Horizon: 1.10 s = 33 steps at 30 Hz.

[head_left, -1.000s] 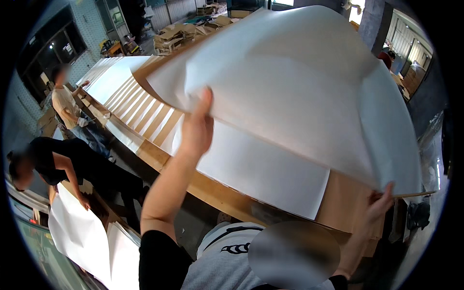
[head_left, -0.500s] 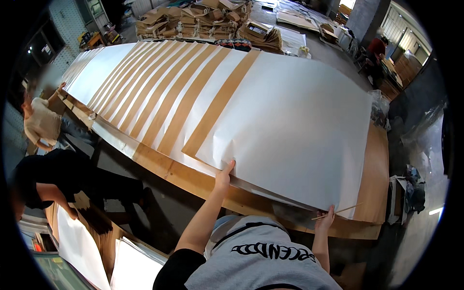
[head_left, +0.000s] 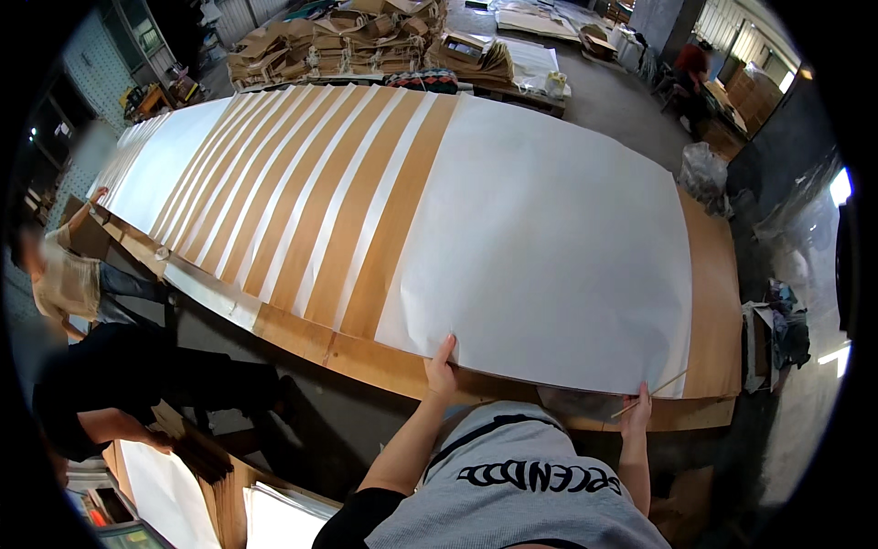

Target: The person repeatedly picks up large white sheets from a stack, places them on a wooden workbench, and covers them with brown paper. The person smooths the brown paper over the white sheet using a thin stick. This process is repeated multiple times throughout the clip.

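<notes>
- The long worktable [head_left: 297, 339] is filling most of the view, its wooden edge running in front of the person.
- A staggered row of white and brown sheets [head_left: 311, 201] is covering the table's left part.
- The large white sheet [head_left: 558, 247] is lying on the right part, beside that row. The step in hand appears to be lining it up; the next move seems to call for keeping its near edge even and flattening the ripple by the left thumb.
- The left hand [head_left: 441, 369] is pinching that edge, thumb on top, other fingers hidden.
- The right hand [head_left: 637, 410] is holding the edge near the corner, fingers closed around a thin stick [head_left: 668, 382].
</notes>
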### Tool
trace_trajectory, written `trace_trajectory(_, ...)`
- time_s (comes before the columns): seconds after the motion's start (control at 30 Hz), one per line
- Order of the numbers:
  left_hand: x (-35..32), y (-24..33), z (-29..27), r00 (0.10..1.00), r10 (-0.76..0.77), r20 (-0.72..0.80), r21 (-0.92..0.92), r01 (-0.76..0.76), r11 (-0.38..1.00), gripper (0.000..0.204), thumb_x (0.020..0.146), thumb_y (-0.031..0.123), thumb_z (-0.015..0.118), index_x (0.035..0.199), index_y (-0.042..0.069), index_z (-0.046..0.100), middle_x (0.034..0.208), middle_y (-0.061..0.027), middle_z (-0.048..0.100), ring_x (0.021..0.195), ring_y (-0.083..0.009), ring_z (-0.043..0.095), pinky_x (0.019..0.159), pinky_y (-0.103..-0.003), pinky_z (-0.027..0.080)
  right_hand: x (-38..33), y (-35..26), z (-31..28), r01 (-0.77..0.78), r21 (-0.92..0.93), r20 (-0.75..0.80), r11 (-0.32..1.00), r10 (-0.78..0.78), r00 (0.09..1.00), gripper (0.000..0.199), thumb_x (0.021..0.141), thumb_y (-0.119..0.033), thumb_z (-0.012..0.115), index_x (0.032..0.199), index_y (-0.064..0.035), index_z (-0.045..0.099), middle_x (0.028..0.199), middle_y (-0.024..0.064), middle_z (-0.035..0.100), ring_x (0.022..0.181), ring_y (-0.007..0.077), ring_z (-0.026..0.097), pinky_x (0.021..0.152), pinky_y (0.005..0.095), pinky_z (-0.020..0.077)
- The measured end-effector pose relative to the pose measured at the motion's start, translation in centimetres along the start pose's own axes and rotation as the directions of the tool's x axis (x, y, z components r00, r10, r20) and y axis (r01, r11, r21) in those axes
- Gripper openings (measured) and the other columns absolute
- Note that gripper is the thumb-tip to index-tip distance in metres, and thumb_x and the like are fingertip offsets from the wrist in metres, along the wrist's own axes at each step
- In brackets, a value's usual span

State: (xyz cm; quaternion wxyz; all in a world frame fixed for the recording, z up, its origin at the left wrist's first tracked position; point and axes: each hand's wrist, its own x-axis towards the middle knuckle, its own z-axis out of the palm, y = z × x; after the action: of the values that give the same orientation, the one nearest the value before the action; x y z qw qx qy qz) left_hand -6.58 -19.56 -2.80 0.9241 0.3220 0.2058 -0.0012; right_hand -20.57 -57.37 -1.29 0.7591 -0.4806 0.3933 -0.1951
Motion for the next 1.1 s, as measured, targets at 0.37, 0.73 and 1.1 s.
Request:
trace_trajectory(0.37, -0.8, 1.1, 1.4, 0.993, -0.046, -0.107, -0.002, 0.046, 0.999, 0.04, 0.077, 0.012, 0.06, 0.112, 0.002, 0.044, 0.105, -0.007, 0.051, 0.098, -0.0204, 0.048, 0.084, -0.032, 0.039, 0.2, -0.3, -0.1, -0.002, -0.043, 0.039, 0.999, 0.003, 0.999, 0.03, 0.085, -0.027, 0.053, 0.106, -0.0062, 0.049, 0.096, 0.0006, 0.052, 0.085, 0.0114, 0.048, 0.072, 0.025, 0.0399)
trace_trajectory(0.73, 0.3, 9.3, -3.6, 0.914, 0.328, -0.239, 0.549, -0.151, 0.822, 0.02, 0.089, 0.022, 0.044, 0.091, 0.003, 0.041, 0.064, -0.0036, 0.046, 0.044, -0.0079, 0.042, 0.037, -0.022, 0.035, 0.9, 0.0, -0.4, 0.024, -0.062, -0.019, 0.998, -0.025, 0.999, 0.034, 0.085, -0.027, 0.053, 0.109, -0.003, 0.047, 0.105, 0.0055, 0.05, 0.093, 0.0144, 0.048, 0.081, 0.0278, 0.0397)
trace_trajectory(1.1, 1.5, 10.1, -4.5, 0.889, 0.272, -0.367, 0.669, 0.049, 0.742, 0.023, 0.087, 0.02, 0.045, 0.073, 0.003, 0.037, 0.053, -0.0054, 0.045, 0.036, -0.013, 0.044, 0.032, -0.026, 0.035, 1.6, -0.1, -1.3, 0.014, -0.09, 0.032, 0.996, -0.012, 0.999, 0.04, 0.085, -0.028, 0.052, 0.115, -0.0034, 0.044, 0.11, 0.0056, 0.049, 0.098, 0.0148, 0.047, 0.084, 0.0277, 0.0386)
